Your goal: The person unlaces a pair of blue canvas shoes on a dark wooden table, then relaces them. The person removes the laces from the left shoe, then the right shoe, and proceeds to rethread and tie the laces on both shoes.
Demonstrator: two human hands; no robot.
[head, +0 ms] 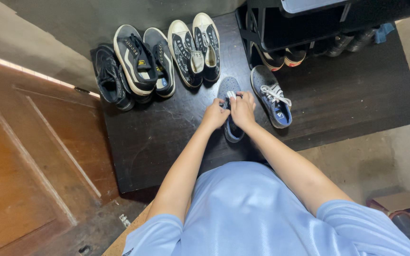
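The small blue-grey canvas sneaker with white laces (231, 111) lies on the dark wooden platform (157, 137), toe pointing away from the person. The left hand (214, 114) and the right hand (243, 110) both rest on it, fingers curled closed around the white laces at its top. Its matching blue-grey sneaker (272, 97) lies just beside it, to the right, untouched. Behind, a row of black-and-white canvas sneakers (162, 57) stands along the platform's far edge. A black shoe rack (300, 28) holding more shoes stands further right.
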